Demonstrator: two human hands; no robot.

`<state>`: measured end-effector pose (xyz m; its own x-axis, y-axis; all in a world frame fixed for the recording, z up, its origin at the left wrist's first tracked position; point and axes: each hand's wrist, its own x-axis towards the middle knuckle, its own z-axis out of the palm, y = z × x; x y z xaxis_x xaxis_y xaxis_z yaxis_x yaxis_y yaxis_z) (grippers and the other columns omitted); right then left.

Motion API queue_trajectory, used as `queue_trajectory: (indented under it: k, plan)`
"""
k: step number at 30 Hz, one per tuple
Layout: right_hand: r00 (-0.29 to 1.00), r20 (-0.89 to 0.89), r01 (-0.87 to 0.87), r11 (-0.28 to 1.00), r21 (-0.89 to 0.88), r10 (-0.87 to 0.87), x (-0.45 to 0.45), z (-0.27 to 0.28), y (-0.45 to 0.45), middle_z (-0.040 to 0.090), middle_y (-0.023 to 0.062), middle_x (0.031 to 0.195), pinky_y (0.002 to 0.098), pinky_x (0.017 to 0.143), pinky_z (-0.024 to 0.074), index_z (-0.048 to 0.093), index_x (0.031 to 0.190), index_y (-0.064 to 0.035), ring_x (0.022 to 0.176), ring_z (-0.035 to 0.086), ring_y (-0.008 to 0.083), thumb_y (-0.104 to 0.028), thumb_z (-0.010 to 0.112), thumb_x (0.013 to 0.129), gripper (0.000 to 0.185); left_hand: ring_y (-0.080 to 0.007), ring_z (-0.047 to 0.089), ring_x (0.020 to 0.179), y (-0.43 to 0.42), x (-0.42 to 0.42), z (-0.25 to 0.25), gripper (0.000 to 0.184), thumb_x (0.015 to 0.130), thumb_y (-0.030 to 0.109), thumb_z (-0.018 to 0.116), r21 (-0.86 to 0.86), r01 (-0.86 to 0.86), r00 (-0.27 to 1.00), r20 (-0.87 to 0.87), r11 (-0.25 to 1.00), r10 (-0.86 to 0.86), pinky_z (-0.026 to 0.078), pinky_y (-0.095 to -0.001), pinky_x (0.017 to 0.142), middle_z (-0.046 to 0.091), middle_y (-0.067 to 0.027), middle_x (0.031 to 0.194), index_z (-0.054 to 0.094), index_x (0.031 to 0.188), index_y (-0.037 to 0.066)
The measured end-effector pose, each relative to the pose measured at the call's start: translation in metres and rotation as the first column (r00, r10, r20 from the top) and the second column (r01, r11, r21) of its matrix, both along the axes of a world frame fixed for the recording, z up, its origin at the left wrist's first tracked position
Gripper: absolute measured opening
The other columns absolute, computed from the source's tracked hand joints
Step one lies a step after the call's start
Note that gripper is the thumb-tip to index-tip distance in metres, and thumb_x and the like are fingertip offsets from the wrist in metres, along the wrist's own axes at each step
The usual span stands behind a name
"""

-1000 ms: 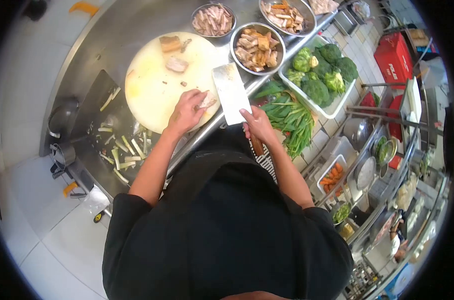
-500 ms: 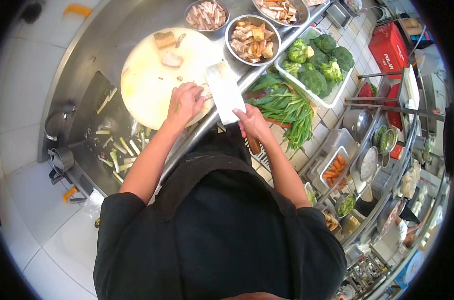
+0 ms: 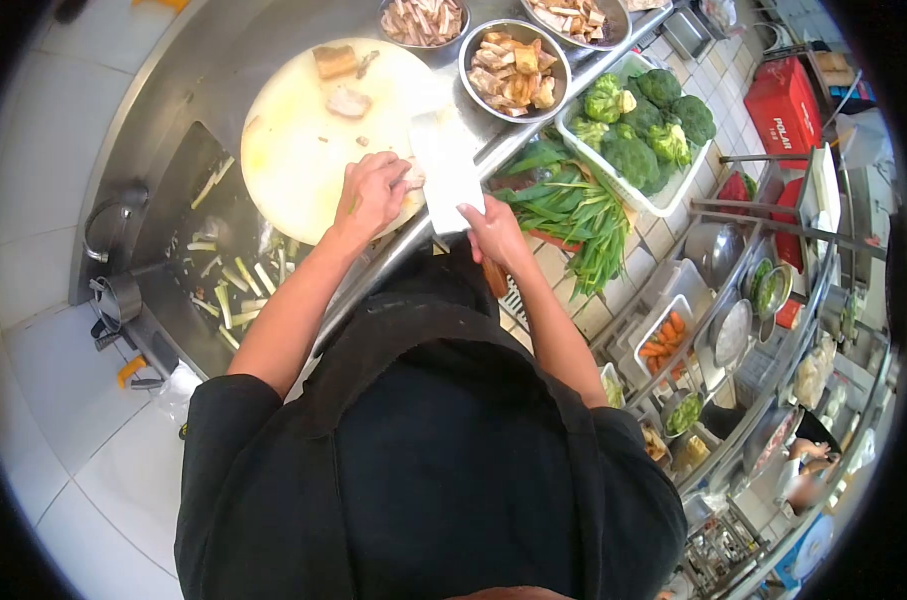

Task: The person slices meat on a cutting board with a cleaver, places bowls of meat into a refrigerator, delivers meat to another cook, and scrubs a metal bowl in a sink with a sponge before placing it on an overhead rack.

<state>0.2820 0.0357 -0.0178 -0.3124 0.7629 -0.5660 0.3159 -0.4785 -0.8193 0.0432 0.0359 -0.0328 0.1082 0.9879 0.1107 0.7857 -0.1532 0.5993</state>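
- Against the earliest frame, the cleaver (image 3: 449,175) lies closer to the meat piece (image 3: 414,174). Glare now washes out the brown smear seen near its end.
- Against the frame just before, the board (image 3: 294,150) and both hands sit a little higher in view.
- The left hand (image 3: 372,195) has its fingers bent and close together, holding the meat piece on the board near its right edge.
- The right hand (image 3: 499,235) has its fingers closed around the cleaver's grip, the thumb against the blade, just right of the board.
- The metal bench (image 3: 194,90) fills the upper left and upper middle; the basin (image 3: 174,225) within it holds scattered pale stalks (image 3: 249,275), too many to count surely.
- One round board carries two other large chunks (image 3: 349,102), a thin strip (image 3: 367,65) and a few crumbs.
- Three round bowls (image 3: 463,70) of cut meat stand at upper middle.
- Right of them are one white tray (image 3: 574,145) of broccoli and, below it, leafy greens (image 3: 584,220).
- At right are a red box (image 3: 782,110), one tub of carrots (image 3: 664,345) and metal racks (image 3: 834,235) above a tiled floor (image 3: 629,275).
- Another person's arm (image 3: 809,465) shows at lower right.
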Motion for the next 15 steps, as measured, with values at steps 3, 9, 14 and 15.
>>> queue_trajectory:
  k: [3, 9, 14, 15]
  plan:
    - [0.999, 0.023, -0.028, 0.997, -0.076, 0.030, 0.021, 0.012, -0.027, 0.050, 0.0043, 0.057, 0.0300, 0.041, 0.0416, 0.058, 0.108, 0.0056, 0.040, 0.051, 0.0141, -0.028, 0.056, 0.101, 0.035, -0.0310, 0.061, 0.108, -0.001, -0.001, -0.001, 0.030, 0.081, 0.013, 0.070, 0.022, 0.002, 1.000, 0.007, 1.000, -0.003, 0.042, -0.0414, 0.093, 0.067, -0.0128, 0.113, 0.072, 0.110, 0.004]
    - [0.999, 0.030, -0.032, 0.999, 0.027, 0.031, -0.005, 0.002, -0.002, 0.052, 0.0054, 0.057, 0.0314, 0.040, 0.0423, 0.059, 0.102, 0.0069, 0.038, 0.051, 0.0151, -0.030, 0.057, 0.100, 0.037, -0.0332, 0.062, 0.104, 0.004, -0.009, -0.009, 0.028, 0.081, 0.012, 0.071, 0.013, 0.060, 0.994, 0.095, 0.998, -0.061, 0.047, -0.0424, 0.092, 0.068, -0.0139, 0.110, 0.073, 0.108, 0.003]
    - [1.000, -0.029, 0.004, 0.999, 0.037, -0.003, -0.020, -0.005, 0.008, 0.054, 0.0066, 0.056, 0.0325, 0.041, 0.0433, 0.059, 0.101, 0.0070, 0.039, 0.053, 0.0157, -0.030, 0.057, 0.099, 0.037, -0.0345, 0.063, 0.099, 0.003, -0.012, -0.011, 0.029, 0.080, 0.013, 0.073, 0.050, 0.051, 0.994, 0.099, 0.997, -0.055, 0.049, -0.0423, 0.090, 0.068, -0.0149, 0.109, 0.073, 0.107, 0.003]
    - [1.000, -0.008, -0.018, 0.999, 0.034, 0.018, -0.015, 0.002, 0.002, 0.054, 0.0067, 0.056, 0.0325, 0.041, 0.0436, 0.059, 0.101, 0.0069, 0.039, 0.053, 0.0156, -0.030, 0.057, 0.099, 0.037, -0.0345, 0.063, 0.099, 0.000, -0.010, -0.015, 0.028, 0.080, 0.012, 0.073, 0.098, 0.022, 0.994, 0.106, 0.995, -0.032, 0.050, -0.0423, 0.089, 0.068, -0.0152, 0.109, 0.073, 0.107, 0.003]
